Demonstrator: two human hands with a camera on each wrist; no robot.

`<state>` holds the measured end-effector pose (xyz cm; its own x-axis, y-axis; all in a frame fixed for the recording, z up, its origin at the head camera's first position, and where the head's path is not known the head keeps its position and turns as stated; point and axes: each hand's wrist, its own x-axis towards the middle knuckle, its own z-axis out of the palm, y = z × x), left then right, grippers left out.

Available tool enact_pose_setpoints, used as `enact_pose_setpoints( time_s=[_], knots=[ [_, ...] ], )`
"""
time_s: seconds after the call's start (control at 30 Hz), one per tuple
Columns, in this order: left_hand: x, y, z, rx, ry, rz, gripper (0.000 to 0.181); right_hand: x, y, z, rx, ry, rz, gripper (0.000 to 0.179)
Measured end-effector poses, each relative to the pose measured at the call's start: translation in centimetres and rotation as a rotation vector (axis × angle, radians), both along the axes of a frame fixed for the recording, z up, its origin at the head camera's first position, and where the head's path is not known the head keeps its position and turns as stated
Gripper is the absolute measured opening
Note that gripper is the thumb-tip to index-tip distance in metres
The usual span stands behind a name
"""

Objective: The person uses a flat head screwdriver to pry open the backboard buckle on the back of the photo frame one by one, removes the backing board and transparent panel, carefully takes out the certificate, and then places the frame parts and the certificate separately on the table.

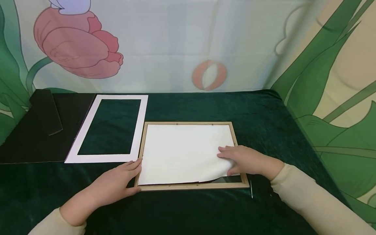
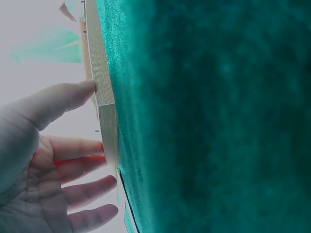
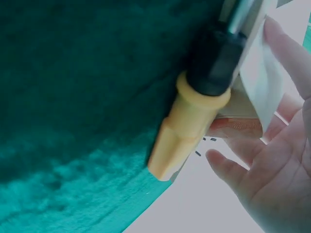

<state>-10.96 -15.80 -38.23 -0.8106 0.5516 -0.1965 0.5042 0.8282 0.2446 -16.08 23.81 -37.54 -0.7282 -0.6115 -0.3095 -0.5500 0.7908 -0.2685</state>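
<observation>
A light wooden picture frame (image 1: 188,187) lies on the dark green cloth, with a white sheet (image 1: 182,153) inside it. My left hand (image 1: 116,182) has its fairly straight fingers against the frame's left side, its thumb near the front corner. In the left wrist view, the thumb and fingertips touch the frame's wooden edge (image 2: 103,63). At the right end, my right hand (image 1: 246,160) pinches the sheet between thumb and fingers. The sheet's near right corner bends upward there, baring a dark strip below. In the right wrist view, the curled sheet (image 3: 262,82) stands between thumb and fingers.
A screwdriver with a yellow handle (image 3: 187,126) lies beside the frame's right end; its metal shaft (image 1: 251,189) shows in the head view. Left of the frame are a white mat border (image 1: 105,159) and a black backing board (image 1: 23,143) with a stand flap (image 1: 48,114).
</observation>
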Motion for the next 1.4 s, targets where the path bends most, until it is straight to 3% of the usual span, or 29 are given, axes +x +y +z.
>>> enact_pose_setpoints(
  time_s=[0.1, 0.3, 0.63, 0.87, 1.07, 1.2, 1.3, 1.4],
  knots=[
    [0.0, 0.0, -0.1, 0.008, -0.006, 0.001, 0.070, -0.1, -0.3, 0.1, 0.018, 0.052, 0.016, 0.061],
    [-0.1, 0.1, -0.2, 0.013, -0.011, -0.005, 0.069, -0.1, -0.6, 0.0, 0.042, 0.076, 0.006, 0.057],
    [-0.1, -0.1, -0.3, 0.007, -0.001, -0.002, 0.071, 0.7, -1.9, 0.3, 0.045, 0.192, 0.057, 0.059],
    [-0.1, -0.1, -0.2, 0.016, 0.002, -0.009, 0.068, 1.0, -2.0, 0.3, -0.019, 0.282, 0.106, 0.061],
    [-0.1, 0.0, -0.2, 0.020, 0.001, -0.011, 0.069, 1.5, -1.4, 1.0, -0.097, 0.271, 0.160, 0.043],
    [-0.1, 0.0, -0.1, 0.013, -0.012, -0.004, 0.071, 1.9, -0.5, 1.5, -0.092, 0.266, 0.175, 0.044],
    [-0.1, -0.1, -0.1, 0.006, -0.017, -0.001, 0.072, 1.8, 0.4, 1.7, -0.122, 0.259, 0.150, 0.044],
    [-0.1, -0.1, -0.1, 0.009, -0.021, -0.003, 0.072, 1.5, 1.5, 1.6, -0.212, 0.224, 0.071, 0.039]
  ],
)
